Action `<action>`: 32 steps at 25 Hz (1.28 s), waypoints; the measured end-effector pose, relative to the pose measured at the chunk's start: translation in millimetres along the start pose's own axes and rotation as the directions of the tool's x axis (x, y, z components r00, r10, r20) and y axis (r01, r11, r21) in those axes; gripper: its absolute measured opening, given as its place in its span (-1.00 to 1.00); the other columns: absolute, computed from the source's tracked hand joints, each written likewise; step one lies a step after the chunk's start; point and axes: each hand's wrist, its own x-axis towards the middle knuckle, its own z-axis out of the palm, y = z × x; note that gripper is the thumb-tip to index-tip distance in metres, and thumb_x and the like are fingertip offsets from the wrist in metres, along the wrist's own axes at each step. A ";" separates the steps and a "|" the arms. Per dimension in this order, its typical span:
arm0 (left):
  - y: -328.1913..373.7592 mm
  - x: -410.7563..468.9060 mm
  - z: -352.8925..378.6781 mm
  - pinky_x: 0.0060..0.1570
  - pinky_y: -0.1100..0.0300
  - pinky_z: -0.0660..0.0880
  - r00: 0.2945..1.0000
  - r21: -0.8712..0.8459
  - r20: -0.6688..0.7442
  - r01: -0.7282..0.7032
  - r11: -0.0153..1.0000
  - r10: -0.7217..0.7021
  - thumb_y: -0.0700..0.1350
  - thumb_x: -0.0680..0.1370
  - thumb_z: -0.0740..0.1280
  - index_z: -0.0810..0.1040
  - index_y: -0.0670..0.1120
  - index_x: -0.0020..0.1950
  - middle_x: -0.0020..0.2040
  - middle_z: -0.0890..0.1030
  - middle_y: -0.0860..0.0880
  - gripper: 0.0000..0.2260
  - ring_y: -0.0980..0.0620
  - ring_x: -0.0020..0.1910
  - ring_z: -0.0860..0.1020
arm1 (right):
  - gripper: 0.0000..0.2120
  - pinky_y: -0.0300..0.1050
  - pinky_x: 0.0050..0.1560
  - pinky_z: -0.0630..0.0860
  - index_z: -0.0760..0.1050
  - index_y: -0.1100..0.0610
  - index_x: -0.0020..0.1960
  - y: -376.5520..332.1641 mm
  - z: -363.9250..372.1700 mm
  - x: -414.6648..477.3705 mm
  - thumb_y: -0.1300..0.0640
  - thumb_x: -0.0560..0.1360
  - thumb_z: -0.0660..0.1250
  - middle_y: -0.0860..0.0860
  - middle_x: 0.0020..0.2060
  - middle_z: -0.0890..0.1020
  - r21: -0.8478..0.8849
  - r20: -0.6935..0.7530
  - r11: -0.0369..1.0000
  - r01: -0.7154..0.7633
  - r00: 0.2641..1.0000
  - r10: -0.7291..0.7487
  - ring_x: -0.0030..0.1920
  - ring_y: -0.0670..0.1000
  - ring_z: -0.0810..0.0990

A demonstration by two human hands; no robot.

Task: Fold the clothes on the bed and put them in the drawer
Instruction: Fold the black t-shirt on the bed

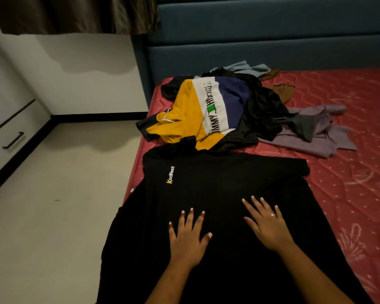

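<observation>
Head: both hands (188, 240) (269, 227) flat on shirt (217, 176)

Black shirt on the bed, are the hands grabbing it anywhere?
No, nothing is held. The left hand and right hand lie flat, fingers spread, on the middle of the black shirt.

White wall (86, 62), beige floor (64, 205), brown curtain (75, 14)

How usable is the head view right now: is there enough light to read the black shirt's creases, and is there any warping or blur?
Head view: the light is dim and warm, so the black T-shirt reads as a near-flat dark mass, creases barely visible, only its logo clear. Head view: the left hand and right hand flat on it look sharp, with no glare. Head view: wide-angle stretch toward the edges leaves the drawers slanting.
</observation>
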 end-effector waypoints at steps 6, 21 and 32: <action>-19.8 -63.2 11.1 0.43 -0.27 -0.22 0.999 0.036 0.027 0.033 0.999 -0.034 0.33 0.55 0.10 -0.17 0.22 0.54 0.58 -0.21 0.02 -0.33 -0.05 0.54 -0.27 | -0.37 0.29 0.47 -0.10 -0.33 -0.31 0.47 52.5 -5.8 -88.7 -0.38 0.53 -0.10 -0.15 0.55 -0.22 0.008 0.169 0.964 -0.267 0.950 0.262 0.55 0.12 -0.21; 22.3 -137.4 38.7 0.42 -0.17 0.17 0.987 0.323 0.026 -0.160 0.933 0.160 0.13 0.63 0.09 -0.09 0.23 0.54 0.58 -0.09 0.00 -0.46 -0.07 0.55 -0.03 | -0.47 0.04 0.16 0.44 0.05 -0.05 0.54 86.5 -48.1 -193.3 0.16 0.60 0.04 0.11 0.43 0.23 0.116 0.015 0.824 -0.554 0.831 0.557 0.23 0.25 0.50; 24.7 -134.0 30.8 0.13 0.21 0.44 0.964 0.037 -0.090 -0.249 0.968 0.252 0.09 0.59 0.19 0.37 0.10 0.40 0.35 0.42 0.08 -0.62 0.10 0.29 0.40 | -0.32 0.18 0.37 0.24 -0.14 -0.01 0.57 67.4 -48.7 -165.6 0.12 0.57 0.16 0.01 0.49 0.11 -0.065 -0.105 0.751 -0.657 0.753 0.650 0.47 0.15 0.11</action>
